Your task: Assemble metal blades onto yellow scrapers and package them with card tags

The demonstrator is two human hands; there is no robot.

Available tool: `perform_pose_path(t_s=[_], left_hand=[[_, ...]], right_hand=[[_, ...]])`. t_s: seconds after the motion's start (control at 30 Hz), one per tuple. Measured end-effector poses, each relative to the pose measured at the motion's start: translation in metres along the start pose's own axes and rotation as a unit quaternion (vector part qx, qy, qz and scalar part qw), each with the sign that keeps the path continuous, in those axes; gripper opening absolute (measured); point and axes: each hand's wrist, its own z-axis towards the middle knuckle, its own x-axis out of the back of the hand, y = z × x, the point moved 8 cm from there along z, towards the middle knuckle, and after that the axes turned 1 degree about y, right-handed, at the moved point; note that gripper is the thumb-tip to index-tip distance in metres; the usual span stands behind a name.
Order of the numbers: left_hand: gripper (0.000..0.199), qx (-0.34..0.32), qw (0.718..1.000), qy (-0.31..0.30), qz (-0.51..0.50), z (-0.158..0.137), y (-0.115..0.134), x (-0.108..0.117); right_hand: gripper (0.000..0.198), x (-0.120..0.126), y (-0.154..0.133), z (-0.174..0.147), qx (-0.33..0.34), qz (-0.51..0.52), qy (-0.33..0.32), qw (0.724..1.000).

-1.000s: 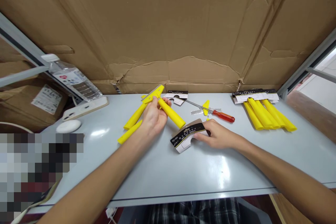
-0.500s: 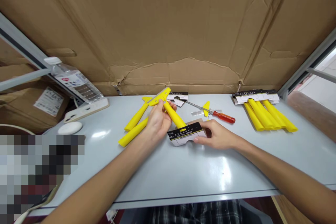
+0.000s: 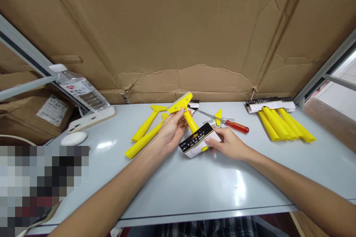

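My left hand is closed round a yellow scraper near its wide head, which points up and away from me. A black and white header card is pinched in my right hand. The scraper's handle runs through the card, and its yellow end shows below the lower edge. Left of my left hand, two more yellow scrapers lie on the table. Behind my right hand are a screwdriver with a red handle and a small yellow scraper piece on metal blades.
Several carded yellow scrapers lie at the right. To the left are a water bottle, a power strip and a white oval object. Cardboard stands along the back of the grey table. Another card lies behind the scraper.
The card has slid over the handle's lower end and tilted, so the yellow end now shows beneath it. My left hand and the scraper have shifted slightly right.
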Motion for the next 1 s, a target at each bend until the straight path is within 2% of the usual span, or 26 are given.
perform_pose_path(t_s=[0.17, 0.3, 0.43, 0.53, 0.67, 0.8, 0.87, 0.93, 1.0], left_hand=[[0.019, -0.015, 1.0, 0.006, 0.011, 0.003, 0.005, 0.005], [0.022, 0.006, 0.999, -0.003, 0.034, 0.002, -0.003, 0.004], [0.025, 0.011, 0.997, 0.0, 0.078, 0.0, -0.009, 0.003], [0.03, 0.007, 0.995, -0.027, 0.092, -0.005, -0.007, -0.004], [0.05, 0.045, 0.985, -0.118, 0.117, -0.017, -0.009, -0.02], [0.085, 0.059, 0.971, -0.151, 0.176, -0.024, -0.014, -0.023], [0.088, 0.045, 0.968, -0.159, 0.187, -0.024, -0.016, -0.024], [0.09, 0.021, 0.968, -0.168, 0.186, -0.023, -0.016, -0.025], [0.092, -0.002, 0.969, -0.171, 0.179, -0.022, -0.016, -0.026]], right_hand=[[0.056, 0.007, 0.001, 0.002, -0.021, 0.081, 0.055, 0.995], [0.059, 0.008, 0.003, 0.001, -0.037, 0.127, 0.062, 0.989], [0.057, 0.008, 0.004, -0.001, -0.049, 0.129, 0.074, 0.988], [0.054, 0.012, 0.002, 0.0, -0.024, 0.107, 0.101, 0.989], [0.06, 0.014, 0.006, 0.002, -0.029, 0.13, 0.107, 0.985], [0.063, 0.017, 0.006, 0.0, -0.03, 0.121, 0.124, 0.984], [0.079, 0.017, 0.005, -0.003, -0.025, 0.119, 0.132, 0.984], [0.105, 0.011, 0.006, -0.003, -0.039, 0.162, 0.1, 0.981], [0.121, 0.003, 0.007, -0.003, -0.056, 0.21, 0.07, 0.974]])
